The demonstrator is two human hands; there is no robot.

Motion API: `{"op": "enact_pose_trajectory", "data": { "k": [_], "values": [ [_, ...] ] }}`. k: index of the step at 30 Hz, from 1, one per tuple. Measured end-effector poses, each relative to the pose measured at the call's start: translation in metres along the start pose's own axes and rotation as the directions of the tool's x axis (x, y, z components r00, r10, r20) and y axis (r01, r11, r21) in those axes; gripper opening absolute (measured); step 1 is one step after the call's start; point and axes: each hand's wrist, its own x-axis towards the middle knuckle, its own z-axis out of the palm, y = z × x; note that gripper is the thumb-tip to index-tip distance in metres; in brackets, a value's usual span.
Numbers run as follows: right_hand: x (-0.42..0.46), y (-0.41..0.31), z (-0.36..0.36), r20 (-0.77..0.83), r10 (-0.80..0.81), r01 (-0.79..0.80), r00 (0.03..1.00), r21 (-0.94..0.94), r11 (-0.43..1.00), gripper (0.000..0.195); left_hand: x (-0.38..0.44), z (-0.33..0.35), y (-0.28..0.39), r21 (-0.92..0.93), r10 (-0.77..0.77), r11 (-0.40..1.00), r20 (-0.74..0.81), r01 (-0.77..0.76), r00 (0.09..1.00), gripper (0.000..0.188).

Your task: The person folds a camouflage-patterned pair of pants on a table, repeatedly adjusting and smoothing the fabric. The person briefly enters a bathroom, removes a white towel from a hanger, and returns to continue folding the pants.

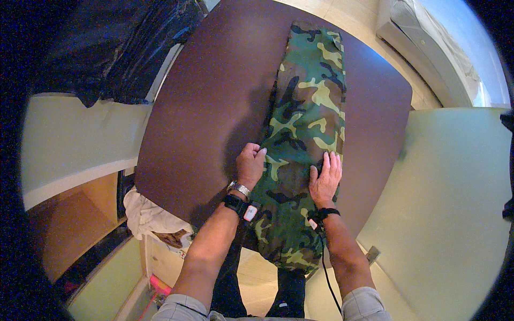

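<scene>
A length of green, brown and black camouflage cloth (302, 120), apparently a garment folded lengthwise, runs from the far side of the brown tabletop (204, 92) towards me. Its near end widens and hangs over the table's front edge by my legs. At the cloth's left edge, about midway along, my left hand (251, 164) pinches the fabric between thumb and fingers. My right hand (326, 176) rests flat near the right edge, thumb spread and fingers pointing away from me. The cloth's underside is hidden.
Dark sheeting (140, 52) drapes over a pale cabinet at the left. Below it is an open wooden compartment (84, 212). A whitish cloth (148, 212) hangs by the table's near left corner. Pale green panels (449, 192) stand at the right. A black cable (326, 273) trails from my right wrist.
</scene>
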Motion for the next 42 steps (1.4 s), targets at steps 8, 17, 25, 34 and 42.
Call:
{"op": "enact_pose_trajectory", "data": {
  "k": [8, 17, 25, 34, 42],
  "values": [
    [0.002, -0.003, -0.001, -0.032, -0.003, 0.003, 0.999, -0.016, 1.0, 0.068, -0.033, -0.035, 0.013, -0.05, -0.055, 0.997, 0.168, 0.064, 0.984, 0.045],
    [0.004, -0.005, -0.002, -0.032, -0.002, 0.001, 0.999, -0.052, 0.999, 0.067, -0.095, -0.091, -0.019, 0.17, -0.127, 0.985, 0.53, 0.042, 0.838, 0.036],
    [0.004, -0.004, -0.004, -0.032, 0.003, -0.005, 0.999, -0.059, 0.998, 0.067, -0.126, -0.075, -0.03, 0.238, -0.059, 0.971, 0.196, 0.011, 0.979, 0.032],
    [-0.077, 0.01, -0.063, 0.008, 0.094, -0.094, 0.996, 0.097, 0.991, 0.079, -0.127, -0.077, -0.031, 0.314, 0.084, 0.945, 0.035, -0.091, 0.996, 0.021],
    [-0.262, -0.003, -0.114, 0.259, 0.254, -0.305, 0.932, 0.182, 0.935, 0.081, -0.07, -0.087, -0.038, 0.417, 0.246, 0.885, -0.042, -0.207, 0.968, 0.021]
  ]
}}
